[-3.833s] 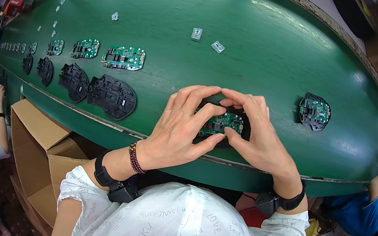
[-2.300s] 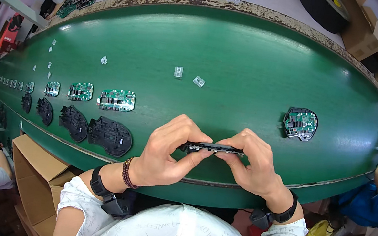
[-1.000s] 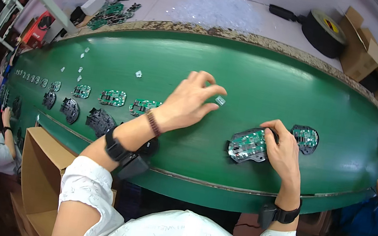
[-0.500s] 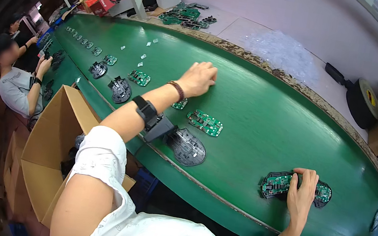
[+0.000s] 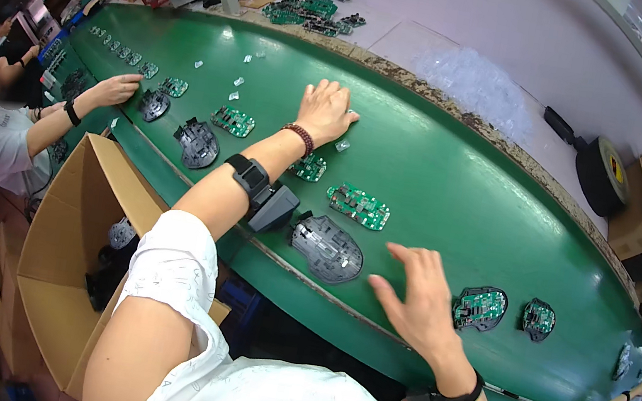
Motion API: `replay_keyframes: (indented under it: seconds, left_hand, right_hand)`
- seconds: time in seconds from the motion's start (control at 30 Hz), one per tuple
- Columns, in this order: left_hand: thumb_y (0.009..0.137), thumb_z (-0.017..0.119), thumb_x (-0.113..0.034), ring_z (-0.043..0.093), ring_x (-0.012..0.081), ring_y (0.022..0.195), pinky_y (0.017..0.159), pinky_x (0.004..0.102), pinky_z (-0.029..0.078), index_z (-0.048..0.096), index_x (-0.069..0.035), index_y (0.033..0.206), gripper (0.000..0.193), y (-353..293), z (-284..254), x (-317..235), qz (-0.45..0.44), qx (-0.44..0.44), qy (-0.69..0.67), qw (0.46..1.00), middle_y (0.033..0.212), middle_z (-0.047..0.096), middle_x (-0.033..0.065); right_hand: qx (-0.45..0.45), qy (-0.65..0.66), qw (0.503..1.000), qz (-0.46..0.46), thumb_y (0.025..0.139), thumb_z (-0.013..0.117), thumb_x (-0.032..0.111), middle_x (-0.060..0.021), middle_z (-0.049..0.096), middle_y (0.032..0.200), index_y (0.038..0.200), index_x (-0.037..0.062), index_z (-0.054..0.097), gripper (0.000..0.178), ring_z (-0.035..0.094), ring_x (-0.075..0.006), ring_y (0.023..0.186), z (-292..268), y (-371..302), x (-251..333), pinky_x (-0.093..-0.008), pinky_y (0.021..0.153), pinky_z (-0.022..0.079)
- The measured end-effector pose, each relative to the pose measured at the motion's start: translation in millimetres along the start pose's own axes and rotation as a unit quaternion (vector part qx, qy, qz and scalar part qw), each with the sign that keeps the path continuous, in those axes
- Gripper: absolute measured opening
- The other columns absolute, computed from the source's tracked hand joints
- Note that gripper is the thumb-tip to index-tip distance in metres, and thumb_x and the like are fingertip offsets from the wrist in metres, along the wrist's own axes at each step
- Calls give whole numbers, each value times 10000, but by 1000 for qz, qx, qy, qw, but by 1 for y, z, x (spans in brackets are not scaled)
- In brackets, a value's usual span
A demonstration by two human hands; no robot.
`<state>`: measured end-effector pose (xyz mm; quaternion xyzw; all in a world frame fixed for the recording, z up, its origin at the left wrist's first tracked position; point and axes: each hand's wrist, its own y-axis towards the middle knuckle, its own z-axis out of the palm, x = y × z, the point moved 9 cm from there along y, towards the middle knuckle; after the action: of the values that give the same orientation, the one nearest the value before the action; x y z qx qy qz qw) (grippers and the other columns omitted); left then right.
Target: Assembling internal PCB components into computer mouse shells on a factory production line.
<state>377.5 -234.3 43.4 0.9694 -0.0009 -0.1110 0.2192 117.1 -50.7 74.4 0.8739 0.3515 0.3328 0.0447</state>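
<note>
My left hand is over the middle of the green belt, its fingers bent and its thumb to the right. The fingertips are partly hidden, and whatever they pinch is too small to make out. A small clear piece lies just below it. My right hand hovers over the near side of the belt with thumb and fingers apart, holding nothing. Left of it lies a dark computer mouse shell, with a green circuit board beyond. To its right are two dark shells with boards on them, one nearer and another farther right.
More shells and boards line the belt leftward. A co-worker's hand reaches onto it there. An open cardboard box stands at the near left. Clear pieces and a board pile lie on the far ledge; a tape roll is at right.
My right hand has let go of the shell and board at the right and moved left, opening. My left hand has shifted slightly left. The co-worker's hand now reaches onto the belt.
</note>
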Motion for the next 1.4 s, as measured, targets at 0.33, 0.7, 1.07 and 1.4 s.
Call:
replay_keyframes:
  seconds: [0.33, 0.7, 1.07, 1.4]
  left_hand:
    - [872, 718, -135, 617, 294, 1034, 909, 457, 438, 673, -84, 846, 72, 10, 0, -27, 42, 17, -49, 998, 941, 649, 72]
    - [846, 715, -79, 590, 323, 896, 803, 424, 465, 630, -46, 862, 93, -88, -85, -158, 279, 69, -246, 926, 882, 614, 108]
    - [827, 742, -48, 559, 271, 898, 788, 386, 422, 644, -49, 888, 116, -178, -69, -158, 214, 159, -215, 940, 920, 591, 62]
    - [813, 755, -45, 555, 271, 900, 793, 389, 421, 648, -54, 900, 138, -179, -65, -158, 217, 166, -226, 935, 934, 596, 58]
  right_hand:
    - [13, -29, 999, -28, 732, 899, 322, -133, 573, 1267, 1512, 12, 372, 992, 515, -312, 1185, 58, 17, 18, -455, 1035, 366]
    - [52, -4, 999, 13, 745, 884, 258, -106, 626, 1348, 1578, 19, 288, 1051, 519, -285, 1195, 23, -19, -14, -457, 1060, 351]
    - [34, 14, 999, -9, 764, 872, 243, -116, 604, 1338, 1586, 20, 277, 1039, 519, -306, 1186, 21, -23, -15, -456, 1030, 358]
    - [34, 16, 999, 3, 766, 875, 244, -111, 606, 1341, 1592, 29, 265, 1049, 520, -311, 1191, 20, -23, -15, -455, 1027, 357]
